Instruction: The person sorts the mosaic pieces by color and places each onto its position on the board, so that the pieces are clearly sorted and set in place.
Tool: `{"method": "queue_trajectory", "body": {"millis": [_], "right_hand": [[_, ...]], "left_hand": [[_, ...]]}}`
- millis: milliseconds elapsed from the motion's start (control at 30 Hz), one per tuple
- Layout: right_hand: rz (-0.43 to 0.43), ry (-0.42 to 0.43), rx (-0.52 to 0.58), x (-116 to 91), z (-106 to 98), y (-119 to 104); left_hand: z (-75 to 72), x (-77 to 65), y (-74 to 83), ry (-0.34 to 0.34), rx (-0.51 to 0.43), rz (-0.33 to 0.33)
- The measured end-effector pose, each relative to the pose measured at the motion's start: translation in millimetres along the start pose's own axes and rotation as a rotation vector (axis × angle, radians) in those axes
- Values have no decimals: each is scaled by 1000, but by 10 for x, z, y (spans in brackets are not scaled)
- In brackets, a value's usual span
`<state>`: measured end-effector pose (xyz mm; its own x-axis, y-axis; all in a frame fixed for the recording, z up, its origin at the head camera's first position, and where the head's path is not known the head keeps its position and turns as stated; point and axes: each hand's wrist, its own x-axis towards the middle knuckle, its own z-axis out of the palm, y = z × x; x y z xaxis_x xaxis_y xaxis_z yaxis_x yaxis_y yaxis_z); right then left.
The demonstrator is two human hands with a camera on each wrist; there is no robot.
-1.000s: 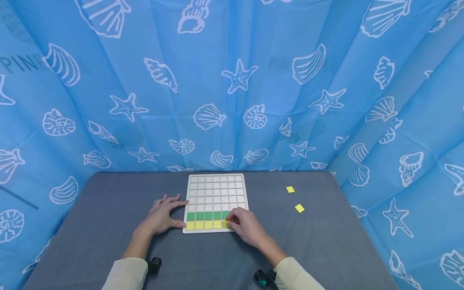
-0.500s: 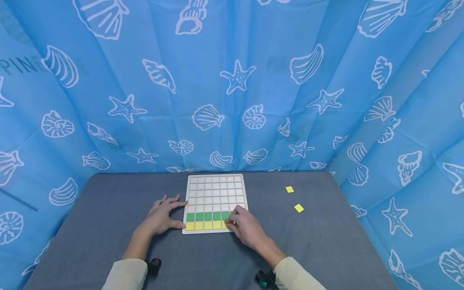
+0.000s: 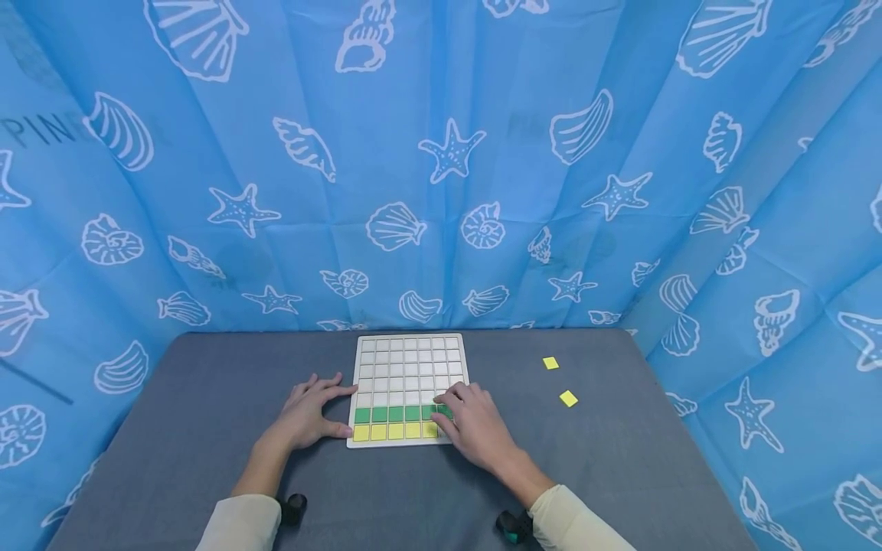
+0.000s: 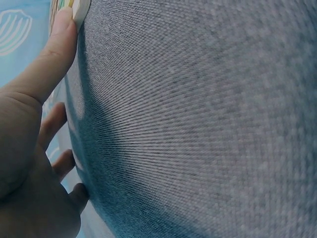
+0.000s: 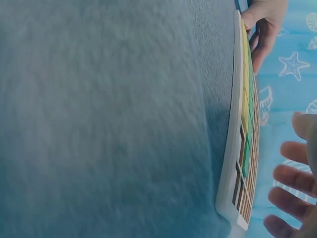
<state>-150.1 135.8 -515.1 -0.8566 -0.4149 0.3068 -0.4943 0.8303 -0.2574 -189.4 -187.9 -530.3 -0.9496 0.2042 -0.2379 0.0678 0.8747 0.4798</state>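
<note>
A white gridded board lies on the table, with a row of yellow square tiles along its near edge. Behind these runs a row of green square tiles. My left hand steadies the board's left edge, thumb and index finger touching the rim; in the left wrist view its thumb rests on the board's corner. Over the lower right of the board hovers my right hand, partly covering the ends of both rows. The right wrist view shows that hand's spread fingers holding nothing.
Two loose yellow tiles, one farther back and one nearer, lie on the grey table right of the board. A blue shell-patterned curtain hangs behind the table and along its sides.
My right hand has let go of the rightmost visible yellow tile, which now lies in the near row. Its fingers have lifted and spread slightly. The left hand has stayed put.
</note>
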Motion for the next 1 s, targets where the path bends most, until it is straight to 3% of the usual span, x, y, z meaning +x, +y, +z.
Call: {"method": "queue_trajectory", "body": {"millis": [367, 767, 1000], "right_hand": [[76, -14, -97, 8, -63, 145], [151, -113, -128, 47, -50, 412], [200, -115, -131, 57, -38, 588]], "left_hand": [[6, -4, 0, 3, -10, 2], [1, -11, -7, -3, -16, 5], [-16, -2, -3, -10, -10, 5]]}}
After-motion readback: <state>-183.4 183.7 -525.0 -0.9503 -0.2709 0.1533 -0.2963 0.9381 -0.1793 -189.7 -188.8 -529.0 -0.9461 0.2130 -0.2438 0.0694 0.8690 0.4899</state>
